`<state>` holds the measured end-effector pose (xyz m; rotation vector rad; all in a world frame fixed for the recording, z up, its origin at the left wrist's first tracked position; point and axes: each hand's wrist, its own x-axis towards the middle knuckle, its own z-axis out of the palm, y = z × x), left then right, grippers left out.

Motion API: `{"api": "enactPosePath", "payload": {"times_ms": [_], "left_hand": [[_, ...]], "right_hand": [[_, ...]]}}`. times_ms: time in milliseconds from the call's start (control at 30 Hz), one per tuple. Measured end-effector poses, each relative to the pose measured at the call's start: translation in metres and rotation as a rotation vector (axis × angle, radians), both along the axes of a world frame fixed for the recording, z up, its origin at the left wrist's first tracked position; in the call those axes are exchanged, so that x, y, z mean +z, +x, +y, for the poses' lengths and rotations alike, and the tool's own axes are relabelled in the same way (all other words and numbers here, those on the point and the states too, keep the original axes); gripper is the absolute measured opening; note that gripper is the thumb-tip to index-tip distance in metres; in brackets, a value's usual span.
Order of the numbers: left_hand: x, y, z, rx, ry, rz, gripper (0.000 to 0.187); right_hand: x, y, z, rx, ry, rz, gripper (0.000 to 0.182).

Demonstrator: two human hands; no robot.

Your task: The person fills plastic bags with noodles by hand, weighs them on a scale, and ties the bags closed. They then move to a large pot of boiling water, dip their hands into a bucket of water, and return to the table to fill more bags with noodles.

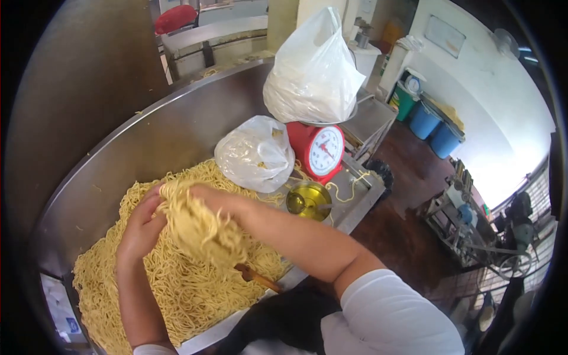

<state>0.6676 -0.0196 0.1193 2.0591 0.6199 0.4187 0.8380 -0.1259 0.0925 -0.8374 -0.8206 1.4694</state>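
A big heap of yellow noodles [171, 290] covers a steel table [177, 124] with a raised back wall. Above the heap, my left hand [142, 228] and my right hand [216, 201] together hold a thick hanging bunch of noodles [198, 231]. The left hand grips it from the left side, the right hand from the top right. The bunch dangles clear over the pile.
Behind the heap lies a crumpled plastic bag [255, 154]. A red dial scale [318, 151] carries a filled white plastic bag [313, 74]. A bowl of oil [307, 200] stands by the scale. A wooden handle [259, 278] lies at the table's front edge. Blue bins [435, 130] stand across the floor.
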Motion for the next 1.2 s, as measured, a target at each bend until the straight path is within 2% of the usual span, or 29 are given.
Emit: {"api": "enactPosePath", "payload": {"times_ms": [33, 67, 133, 167, 200, 267, 300, 333, 400, 467, 533, 567, 600, 633, 667, 733, 800, 900, 967, 1000, 1067, 1100, 1167, 1200], "left_hand": [[0.002, 0.010, 0.000, -0.052, 0.193, -0.073, 0.022], [0.009, 0.015, 0.000, -0.050, 0.198, -0.082, 0.022], [0.022, 0.017, -0.003, -0.038, -0.146, -0.198, 0.027], [0.022, 0.016, -0.001, -0.112, -0.226, -0.303, 0.036], [0.022, 0.020, -0.002, -0.116, -0.225, -0.305, 0.036], [0.025, 0.028, -0.011, -0.466, -0.909, -0.867, 0.044], [-0.013, 0.028, 0.013, -0.260, -1.096, -0.999, 0.055], [-0.026, 0.031, 0.006, -0.251, -1.098, -1.003, 0.055], [-0.038, 0.047, -0.028, -0.447, -1.159, -1.011, 0.055], [-0.052, 0.058, -0.048, -0.649, -1.210, -1.011, 0.055], [-0.093, 0.038, -0.037, -0.507, -1.067, -0.658, 0.059], [-0.101, 0.026, -0.036, -0.492, -1.065, -0.668, 0.059], [-0.107, 0.013, -0.035, -0.361, -0.844, -0.483, 0.049], [-0.110, 0.001, -0.033, -0.230, -0.624, -0.296, 0.041], [-0.113, -0.013, -0.027, -0.212, -0.620, -0.303, 0.041], [-0.116, -0.042, -0.013, -0.052, -0.826, -0.336, 0.027], [-0.109, -0.066, 0.003, 0.012, -0.846, -0.407, 0.027], [-0.084, -0.097, 0.031, 0.210, -0.839, -0.399, 0.026], [-0.065, -0.113, 0.044, 0.284, -0.589, -0.214, 0.027], [-0.065, -0.124, 0.050, 0.293, -0.584, -0.219, 0.027], [-0.072, -0.149, 0.070, 0.423, 0.012, 0.069, 0.029], [-0.092, -0.167, 0.086, 0.479, 0.037, 0.050, 0.029], [-0.135, -0.211, 0.121, 0.670, 0.273, 0.224, 0.026], [-0.151, -0.240, 0.134, 0.757, 0.272, 0.222, 0.027]], "right_hand": [[0.006, -0.007, -0.001, -0.093, 0.186, -0.210, 0.030], [0.013, -0.006, -0.004, -0.091, 0.190, -0.218, 0.030], [0.035, -0.004, -0.018, -0.090, 0.061, -0.224, 0.025], [0.049, -0.004, -0.021, -0.104, 0.030, -0.185, 0.024], [0.053, -0.003, -0.017, -0.107, 0.030, -0.188, 0.024], [0.063, -0.007, -0.006, -0.295, 0.521, -0.657, 0.025], [0.073, -0.005, -0.002, -0.297, 0.544, -0.725, 0.026], [0.093, -0.004, -0.001, -0.297, 0.567, -0.792, 0.026], [0.128, -0.001, 0.008, -0.314, 0.500, -0.715, 0.024], [0.171, 0.008, 0.005, -0.238, 0.609, -0.577, 0.024], [0.203, 0.019, 0.012, -0.145, 0.613, -0.264, 0.023], [0.223, 0.010, 0.003, -0.225, 0.556, -0.233, 0.021], [0.240, 0.003, -0.006, -0.303, 0.501, -0.203, 0.018], [0.249, 0.016, -0.004, -0.240, 0.501, -0.231, 0.018], [0.264, 0.008, -0.007, -0.175, 0.503, -0.259, 0.018], [0.274, -0.043, -0.012, -0.612, 0.154, -0.577, 0.026], [0.279, -0.004, -0.024, -0.439, 0.261, -0.504, 0.026], [0.274, 0.034, -0.028, -0.316, 0.313, -0.408, 0.026], [0.272, 0.049, -0.026, -0.271, 0.307, -0.330, 0.026], [0.271, 0.057, -0.025, -0.248, 0.305, -0.290, 0.026], [0.270, 0.070, -0.022, -0.207, 0.303, -0.217, 0.026], [0.274, 0.076, -0.021, -0.185, 0.305, -0.188, 0.026], [0.274, 0.079, -0.020, -0.155, 0.304, -0.144, 0.026], [0.276, 0.083, -0.023, -0.175, 0.313, -0.176, 0.025]]}}
